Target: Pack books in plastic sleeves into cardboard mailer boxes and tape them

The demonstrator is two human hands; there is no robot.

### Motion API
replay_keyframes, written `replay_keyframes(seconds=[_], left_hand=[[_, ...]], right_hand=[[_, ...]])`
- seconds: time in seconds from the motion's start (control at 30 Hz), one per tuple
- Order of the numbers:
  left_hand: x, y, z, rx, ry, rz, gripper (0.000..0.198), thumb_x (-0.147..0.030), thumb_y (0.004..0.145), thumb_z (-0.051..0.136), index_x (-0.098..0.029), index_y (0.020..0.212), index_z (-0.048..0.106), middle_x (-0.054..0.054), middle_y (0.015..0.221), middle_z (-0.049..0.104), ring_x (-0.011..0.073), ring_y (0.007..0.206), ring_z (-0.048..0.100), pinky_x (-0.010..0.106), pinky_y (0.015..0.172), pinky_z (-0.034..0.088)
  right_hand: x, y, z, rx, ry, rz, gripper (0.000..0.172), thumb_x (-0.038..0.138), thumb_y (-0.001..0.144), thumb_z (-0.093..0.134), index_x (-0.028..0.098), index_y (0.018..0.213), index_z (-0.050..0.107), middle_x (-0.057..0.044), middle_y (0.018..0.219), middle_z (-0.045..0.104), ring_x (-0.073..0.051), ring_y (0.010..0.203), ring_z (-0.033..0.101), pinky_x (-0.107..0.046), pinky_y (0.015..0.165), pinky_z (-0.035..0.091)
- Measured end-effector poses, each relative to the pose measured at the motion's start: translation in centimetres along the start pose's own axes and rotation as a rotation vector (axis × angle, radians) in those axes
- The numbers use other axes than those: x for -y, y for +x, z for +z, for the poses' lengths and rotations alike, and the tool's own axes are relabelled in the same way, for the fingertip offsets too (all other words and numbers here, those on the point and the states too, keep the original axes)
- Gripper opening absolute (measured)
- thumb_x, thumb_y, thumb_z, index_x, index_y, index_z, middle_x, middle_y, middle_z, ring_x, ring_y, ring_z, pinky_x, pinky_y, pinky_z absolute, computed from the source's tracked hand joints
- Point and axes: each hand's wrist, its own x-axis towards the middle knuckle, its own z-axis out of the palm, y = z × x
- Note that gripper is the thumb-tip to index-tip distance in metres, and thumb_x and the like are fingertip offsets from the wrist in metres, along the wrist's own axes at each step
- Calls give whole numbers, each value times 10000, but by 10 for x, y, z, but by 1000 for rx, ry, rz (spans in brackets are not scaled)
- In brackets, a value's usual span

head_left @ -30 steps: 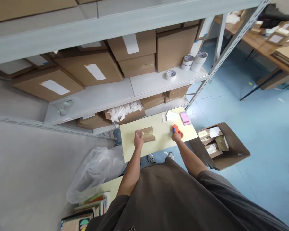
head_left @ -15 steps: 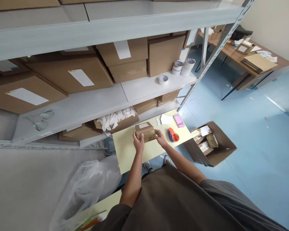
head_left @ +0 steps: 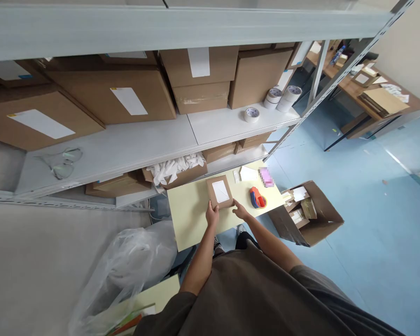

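Note:
A small brown cardboard box (head_left: 213, 182) with a white label faces up over the pale yellow table (head_left: 185, 221). My left hand (head_left: 212, 215) is closed on the box's near left corner, thumb at its near edge. By the near right corner is my right hand (head_left: 241, 211), its fingers stretched out and apart, fingertips close to or touching the box. To the right of it on the table lies a red and blue tape dispenser (head_left: 257, 198). Farther back are a white paper (head_left: 248, 174) and a pink, pixelated item (head_left: 266, 177).
Grey shelving (head_left: 143, 136) with cardboard boxes and tape rolls (head_left: 252, 115) runs behind the table. An open carton (head_left: 324, 210) holding small boxes stands on the floor at right. A clear plastic bag (head_left: 133, 261) lies at left; a wooden desk (head_left: 357, 88) stands far right.
The box has turned so its labelled face points up towards me, and its taped side is out of sight. My right hand has loosened at its corner. The view has shifted slightly.

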Motion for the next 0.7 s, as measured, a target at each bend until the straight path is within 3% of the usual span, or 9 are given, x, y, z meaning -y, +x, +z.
replay_keyframes(seconds=[0.13, 0.2, 0.33, 0.43, 0.47, 0.57, 0.7], left_hand=[[-6, -2, -3, -24, -35, 8, 749, -246, 962, 615, -192, 1668, 372, 168, 1600, 563, 278, 1470, 559, 407, 1208, 457], [-8, -5, -4, -27, -33, 0, 809, -221, 944, 625, -228, 1692, 315, 154, 1592, 574, 268, 1456, 573, 407, 1197, 471], [-17, -15, -7, -100, 74, 1, 896, -211, 913, 639, -201, 1717, 243, 183, 1641, 503, 318, 1505, 512, 455, 1220, 457], [-46, -11, 2, -248, 197, 124, 854, -220, 924, 628, -201, 1707, 289, 165, 1700, 417, 351, 1586, 376, 499, 1295, 357], [-62, -6, 10, -254, 215, 175, 801, -232, 945, 610, -223, 1695, 329, 145, 1692, 435, 341, 1584, 377, 493, 1299, 352], [-116, 28, 50, -88, 209, 308, 608, -266, 993, 573, -258, 1598, 510, 119, 1586, 566, 298, 1507, 485, 447, 1261, 409], [-171, 93, 120, 35, 162, 278, 614, -326, 973, 650, -211, 1568, 551, 155, 1523, 621, 302, 1389, 597, 436, 1191, 467]], right_hand=[[1, 3, -20, -49, -150, 27, 958, 168, 754, 655, 186, 1674, 386, -149, 1724, 389, -314, 1592, 382, -467, 1280, 362], [1, 6, -40, -108, -169, 0, 946, 190, 804, 640, 194, 1699, 333, -131, 1744, 357, -296, 1615, 343, -468, 1300, 338], [-4, 25, -98, -158, -176, 8, 892, 223, 867, 621, 214, 1707, 321, -107, 1729, 395, -283, 1611, 355, -464, 1309, 335], [-13, 52, -142, -169, -214, -9, 818, 233, 913, 578, 199, 1697, 349, -95, 1745, 367, -268, 1605, 368, -421, 1306, 343], [-17, 64, -154, -165, -232, -14, 804, 227, 920, 567, 195, 1695, 356, -90, 1751, 356, -264, 1604, 370, -407, 1303, 347], [-29, 104, -178, -106, -291, -7, 811, 182, 906, 572, 178, 1690, 368, -91, 1769, 313, -271, 1615, 345, -395, 1288, 369], [-46, 153, -187, 4, -352, 3, 846, 158, 884, 619, 136, 1690, 360, -129, 1776, 276, -316, 1649, 253, -446, 1298, 350]])
